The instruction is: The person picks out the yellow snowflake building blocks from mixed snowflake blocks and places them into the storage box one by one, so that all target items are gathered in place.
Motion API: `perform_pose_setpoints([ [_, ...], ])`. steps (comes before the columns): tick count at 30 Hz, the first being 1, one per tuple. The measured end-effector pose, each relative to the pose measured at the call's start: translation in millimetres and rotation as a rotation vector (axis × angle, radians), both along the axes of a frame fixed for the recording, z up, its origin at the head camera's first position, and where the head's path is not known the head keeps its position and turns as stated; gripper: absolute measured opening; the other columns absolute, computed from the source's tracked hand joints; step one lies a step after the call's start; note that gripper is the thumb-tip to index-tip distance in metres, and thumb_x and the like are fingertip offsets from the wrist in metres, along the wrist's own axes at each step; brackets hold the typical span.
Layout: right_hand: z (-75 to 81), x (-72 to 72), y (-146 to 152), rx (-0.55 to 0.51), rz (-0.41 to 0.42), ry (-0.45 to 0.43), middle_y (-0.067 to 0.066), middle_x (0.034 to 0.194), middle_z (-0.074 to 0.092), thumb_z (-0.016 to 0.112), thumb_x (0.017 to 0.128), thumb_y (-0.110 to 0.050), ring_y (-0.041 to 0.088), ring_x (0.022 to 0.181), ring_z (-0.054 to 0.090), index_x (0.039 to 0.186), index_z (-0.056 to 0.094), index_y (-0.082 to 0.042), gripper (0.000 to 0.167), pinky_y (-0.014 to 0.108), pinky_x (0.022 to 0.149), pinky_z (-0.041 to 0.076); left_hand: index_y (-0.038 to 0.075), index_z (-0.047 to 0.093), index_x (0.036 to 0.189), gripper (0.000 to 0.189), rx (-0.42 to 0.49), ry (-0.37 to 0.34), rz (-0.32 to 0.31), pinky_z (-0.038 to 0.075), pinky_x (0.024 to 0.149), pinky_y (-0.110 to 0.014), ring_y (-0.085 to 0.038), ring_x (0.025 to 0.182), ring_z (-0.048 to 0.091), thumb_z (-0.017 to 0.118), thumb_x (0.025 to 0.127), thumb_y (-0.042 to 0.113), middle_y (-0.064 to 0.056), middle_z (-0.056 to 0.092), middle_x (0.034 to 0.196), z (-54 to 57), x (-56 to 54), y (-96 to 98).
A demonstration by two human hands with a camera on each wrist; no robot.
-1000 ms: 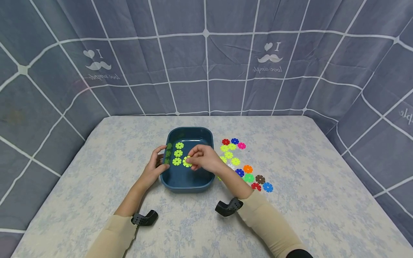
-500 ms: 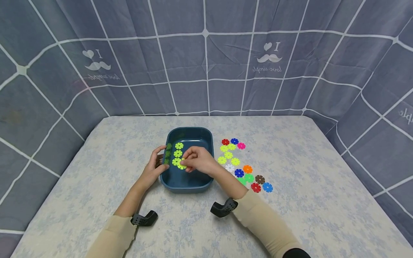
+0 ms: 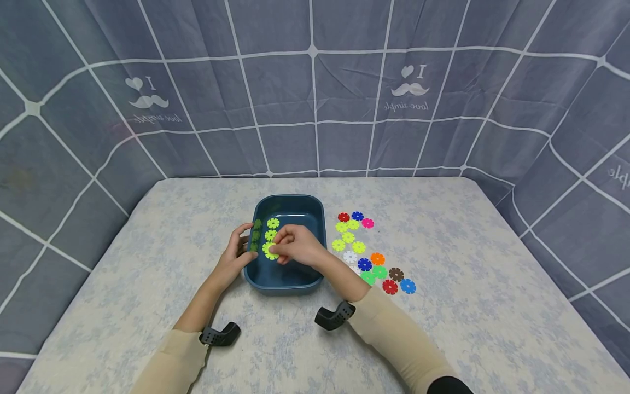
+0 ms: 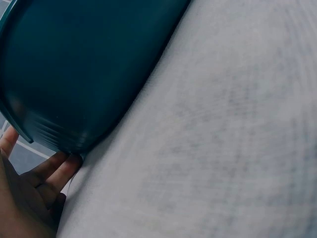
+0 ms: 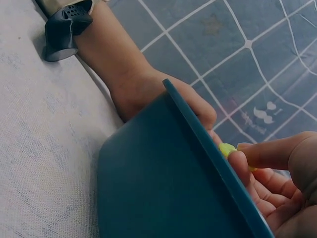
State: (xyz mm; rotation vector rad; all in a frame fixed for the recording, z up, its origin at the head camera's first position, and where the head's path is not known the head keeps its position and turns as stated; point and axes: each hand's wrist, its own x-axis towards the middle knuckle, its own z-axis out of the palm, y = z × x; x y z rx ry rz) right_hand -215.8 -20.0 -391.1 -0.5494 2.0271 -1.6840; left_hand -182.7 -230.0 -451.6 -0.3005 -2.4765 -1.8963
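Closest in, beige sleeves [image 3: 169, 358] are seen, with black wrist cameras [image 3: 333, 316] strapped on just past the cuffs. The teal tray [image 3: 285, 288] is set on the table [image 3: 275, 350], and its left side is braced by the left hand [image 3: 231, 258], thumb and fingers spread against rim and outer wall rather than wrapped round, probably so it can't skate about. Inside, a yellow-green notched disc [image 3: 269, 251] is pinched between the thumb and fingertips of the right hand [image 3: 301, 246], likely by its edge since it's so flat; whether it's touching the tray floor can't be told. Just beyond, two matching discs [image 3: 273, 223] are lined up near the left wall, spaced apart, maybe to avoid overlap. To the tray's right, loose discs [image 3: 377, 258] in mixed colours are scattered, presumably kept there for easy right-hand reach. A grid-patterned curtain [image 3: 275, 93] is hung behind everything.
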Motion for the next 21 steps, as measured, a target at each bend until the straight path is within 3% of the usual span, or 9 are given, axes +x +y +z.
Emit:
perform_pose_setpoints([
  [21, -4.2, -8.2, -18.1, 0.131, 0.000, -0.012, 0.007, 0.070, 0.065, 0.068, 0.089, -0.002, 0.014, 0.056, 0.062, 0.093, 0.061, 0.003, 0.010, 0.033, 0.062, 0.056, 0.019, 0.023, 0.152, 0.068, 0.000, -0.020, 0.006, 0.031, 0.103, -0.056, -0.040, 0.132, 0.038, 0.053, 0.091, 0.010, -0.027, 0.037, 0.145, 1.2, 0.2, 0.8],
])
